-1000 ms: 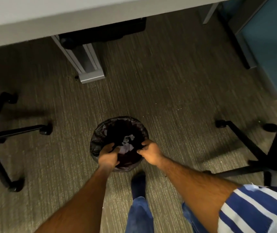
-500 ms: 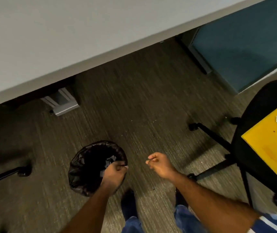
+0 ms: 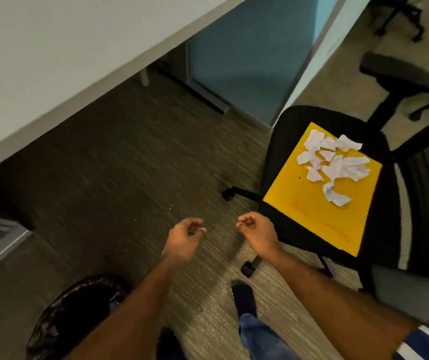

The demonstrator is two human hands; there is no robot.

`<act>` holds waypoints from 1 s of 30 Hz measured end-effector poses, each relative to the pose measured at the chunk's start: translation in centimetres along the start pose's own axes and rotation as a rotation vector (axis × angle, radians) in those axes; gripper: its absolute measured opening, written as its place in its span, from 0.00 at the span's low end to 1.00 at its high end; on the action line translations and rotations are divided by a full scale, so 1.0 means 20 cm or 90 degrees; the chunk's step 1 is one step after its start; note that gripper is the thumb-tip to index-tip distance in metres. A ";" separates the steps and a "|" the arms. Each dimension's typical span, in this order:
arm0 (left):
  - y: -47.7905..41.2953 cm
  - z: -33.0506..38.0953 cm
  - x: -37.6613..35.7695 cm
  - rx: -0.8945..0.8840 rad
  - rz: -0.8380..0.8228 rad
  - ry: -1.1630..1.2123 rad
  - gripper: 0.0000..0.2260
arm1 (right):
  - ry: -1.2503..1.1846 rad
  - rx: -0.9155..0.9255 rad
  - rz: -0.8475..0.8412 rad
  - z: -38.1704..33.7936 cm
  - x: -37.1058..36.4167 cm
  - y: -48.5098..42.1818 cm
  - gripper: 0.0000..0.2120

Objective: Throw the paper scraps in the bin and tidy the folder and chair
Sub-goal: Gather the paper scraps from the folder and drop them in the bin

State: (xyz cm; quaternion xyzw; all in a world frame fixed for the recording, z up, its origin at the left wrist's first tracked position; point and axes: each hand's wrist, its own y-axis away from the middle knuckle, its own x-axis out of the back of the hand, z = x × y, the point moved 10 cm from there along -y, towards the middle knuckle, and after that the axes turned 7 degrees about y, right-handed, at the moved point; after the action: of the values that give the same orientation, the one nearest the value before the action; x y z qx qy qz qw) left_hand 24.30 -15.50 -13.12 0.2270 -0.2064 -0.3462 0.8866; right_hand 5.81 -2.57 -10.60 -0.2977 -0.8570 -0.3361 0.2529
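Note:
A yellow folder (image 3: 312,201) lies flat on the seat of a black office chair (image 3: 281,133) at the right. Several torn white paper scraps (image 3: 334,162) sit in a loose pile on the folder's far half. A round bin lined with a black bag (image 3: 70,315) stands on the carpet at the bottom left, partly hidden by my left forearm. My left hand (image 3: 186,236) and my right hand (image 3: 256,231) hover side by side over the carpet, left of the chair, fingers loosely curled with nothing in them.
A white desk top (image 3: 60,50) runs across the upper left, with a grey desk foot (image 3: 2,242) at the left edge. A blue partition panel (image 3: 247,61) stands behind the chair. The chair's castors (image 3: 227,194) stick out toward my feet. Another chair base (image 3: 400,16) is at the top right.
Both hands have left the bin's rim and moved up and to the right. My view has swung right, bringing the chair, folder and scraps fully into sight.

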 end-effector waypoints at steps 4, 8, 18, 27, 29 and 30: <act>-0.13 0.28 -0.27 -0.033 -0.079 -0.004 0.09 | -0.072 -0.019 0.082 0.07 0.28 -0.06 0.05; -0.21 0.54 -0.52 -0.087 -0.108 -0.045 0.13 | -0.101 -0.037 0.143 0.13 0.49 -0.10 0.06; -0.40 0.99 -1.07 -0.201 -0.195 -0.200 0.21 | -0.104 0.027 0.244 0.08 1.18 -0.29 0.11; -0.61 1.20 -1.53 -0.371 -0.284 -0.618 0.41 | 0.158 -0.156 0.045 0.78 1.27 -0.50 0.40; -0.65 1.19 -1.59 -0.364 -0.298 -0.638 0.42 | 0.176 -0.136 0.029 0.80 1.21 -0.51 0.41; -0.67 1.17 -1.61 -0.364 -0.303 -0.643 0.41 | 0.179 -0.123 0.030 0.80 1.19 -0.51 0.40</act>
State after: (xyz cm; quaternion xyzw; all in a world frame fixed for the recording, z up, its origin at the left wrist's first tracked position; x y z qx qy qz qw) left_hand -16.69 -7.68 -8.14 -0.1712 -0.4427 -0.6402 0.6040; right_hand -21.44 10.98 -10.22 -0.2910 -0.7698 -0.4488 0.3483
